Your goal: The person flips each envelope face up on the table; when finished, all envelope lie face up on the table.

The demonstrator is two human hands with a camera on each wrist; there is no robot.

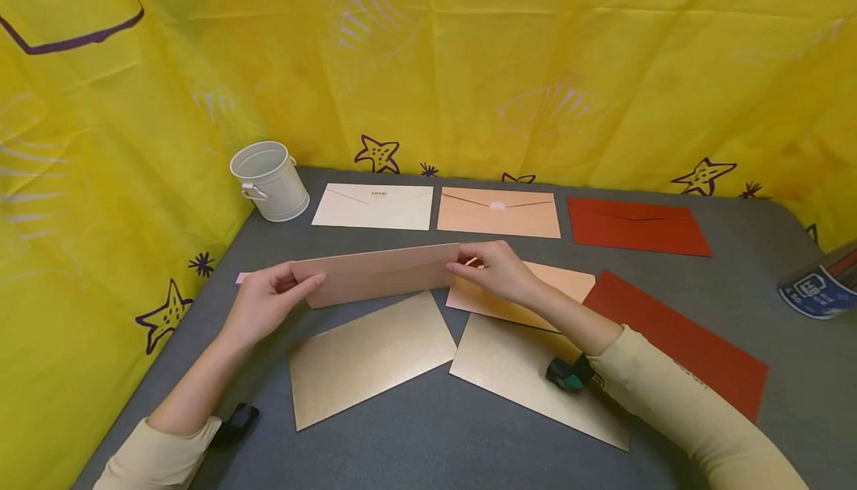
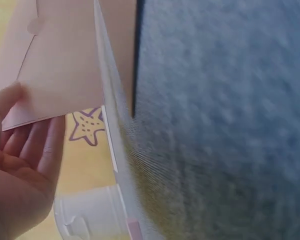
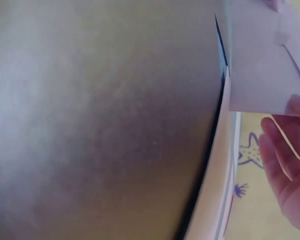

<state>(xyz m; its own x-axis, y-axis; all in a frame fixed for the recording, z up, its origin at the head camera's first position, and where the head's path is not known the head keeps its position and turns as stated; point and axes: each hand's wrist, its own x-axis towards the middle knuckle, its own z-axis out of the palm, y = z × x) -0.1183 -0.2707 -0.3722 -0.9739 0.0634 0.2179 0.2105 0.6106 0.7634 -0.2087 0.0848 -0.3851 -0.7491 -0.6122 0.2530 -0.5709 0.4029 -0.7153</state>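
pinched at both ends, thumbs against fingers: one pink envelope, left end in the left hand, right end in the right hand, tilted up above the grey table. flap closed by a round seal. below it, one gold envelope. beneath the right hand, one peach envelope. far row, left to right: white bucket, white envelope, sealed peach envelope, red envelope.
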